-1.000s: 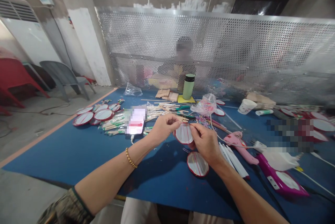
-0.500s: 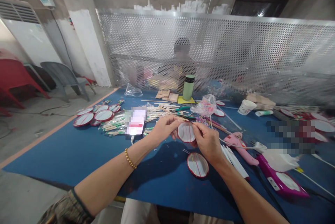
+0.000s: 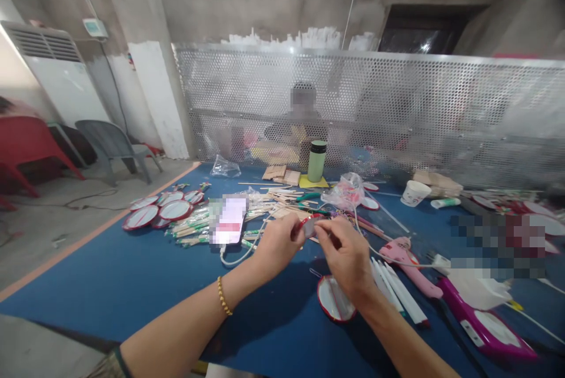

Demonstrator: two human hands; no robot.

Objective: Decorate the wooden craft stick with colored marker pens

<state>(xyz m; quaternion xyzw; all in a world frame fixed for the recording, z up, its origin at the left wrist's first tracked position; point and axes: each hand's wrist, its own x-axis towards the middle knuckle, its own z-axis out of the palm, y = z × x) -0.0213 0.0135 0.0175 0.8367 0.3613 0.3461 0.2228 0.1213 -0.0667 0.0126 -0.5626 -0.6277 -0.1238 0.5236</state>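
Between my two hands is a small round disc point(image 3: 309, 228) with a pale face and a red rim, held above the table and tilted so that it looks narrow. My left hand point(image 3: 279, 241) pinches its left edge, fingers curled. At its right edge, the thumb and forefinger of my right hand point(image 3: 346, 255) are closed on it. The fingers hide part of the rim. Below my right hand a second red-rimmed disc point(image 3: 334, 300) lies flat on the blue table point(image 3: 176, 301), with a thin loop at its upper left.
Left of my hands lie a phone point(image 3: 230, 220) on a cable, wrapped sticks point(image 3: 189, 226) and more red-rimmed discs point(image 3: 140, 216). A green bottle point(image 3: 316, 161) stands behind. To the right are white tubes point(image 3: 404, 292), a pink glue gun point(image 3: 412, 269), a magenta device point(image 3: 489, 322) and a paper cup point(image 3: 415, 192).
The held disc has turned from facing me to a steep tilt, and both hands have shifted their grip on it. The view has tipped upward, so the table sits lower.
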